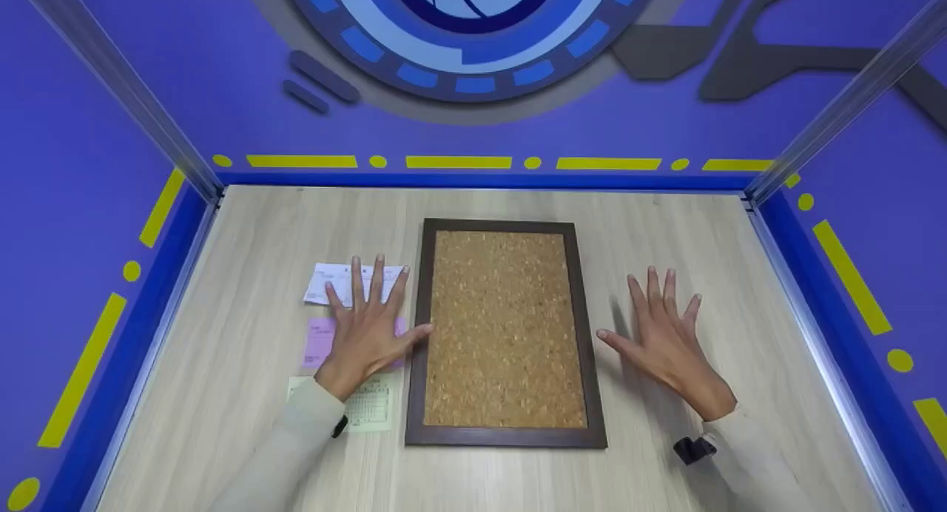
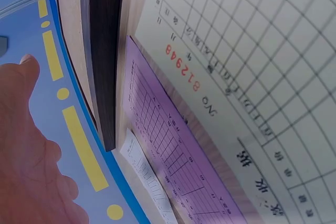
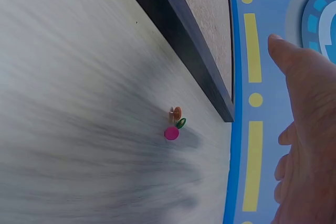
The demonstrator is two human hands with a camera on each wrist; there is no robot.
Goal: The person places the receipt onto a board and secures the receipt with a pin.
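A cork board (image 1: 503, 327) in a dark brown frame lies flat on the table. To its left, my left hand (image 1: 370, 334) hovers with fingers spread above three paper slips, holding nothing. The white slip (image 1: 319, 284) is farthest, the purple slip (image 1: 318, 342) in the middle, and the pale green receipt (image 2: 236, 77), printed with a grid and a red number, nearest. My right hand (image 1: 666, 342) is raised, fingers spread, right of the board. Below it, in the right wrist view, lie a pink thumbtack (image 3: 171, 133), an orange one (image 3: 177, 113) and a green one (image 3: 181, 123); the head view hides them.
The light wood table (image 1: 244, 349) is enclosed by blue panels with yellow markings at the back and both sides. Metal rails (image 1: 821, 349) run along its side edges. A small dark device (image 1: 694, 450) sits at the right wrist.
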